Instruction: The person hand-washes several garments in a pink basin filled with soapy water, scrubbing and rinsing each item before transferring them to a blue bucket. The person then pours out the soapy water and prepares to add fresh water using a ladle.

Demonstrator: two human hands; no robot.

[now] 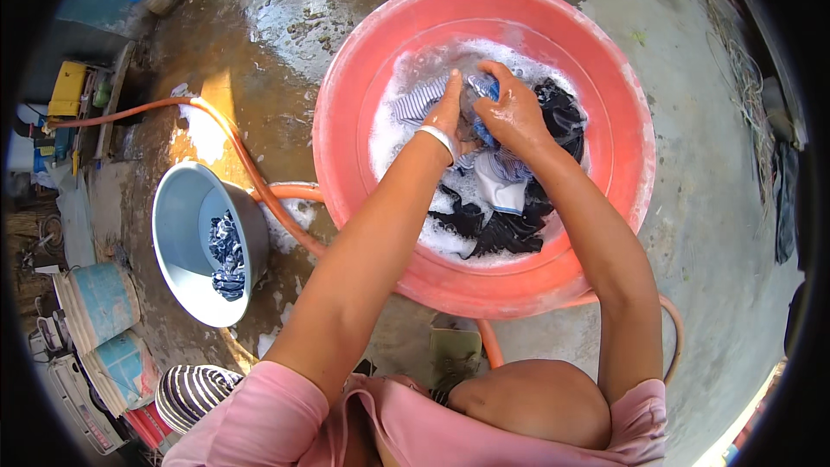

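Blue cloth (484, 129) is bunched up between my two hands, in the suds (386, 151) of the red tub (624, 138). My right hand (517, 118) is curled around it. My left hand (448, 115) is on the other side, but most of its fingers are hidden, so I can't tell how tight they are. Striped cloth (418, 103) lies just to the left. White cloth (501, 190) and black cloth (508, 233) lie nearer me. I think the blue one is soft and floppy, slippery with soap, and heavy from the wet. A thick fold looks best to grab, because a thin edge could slip away.
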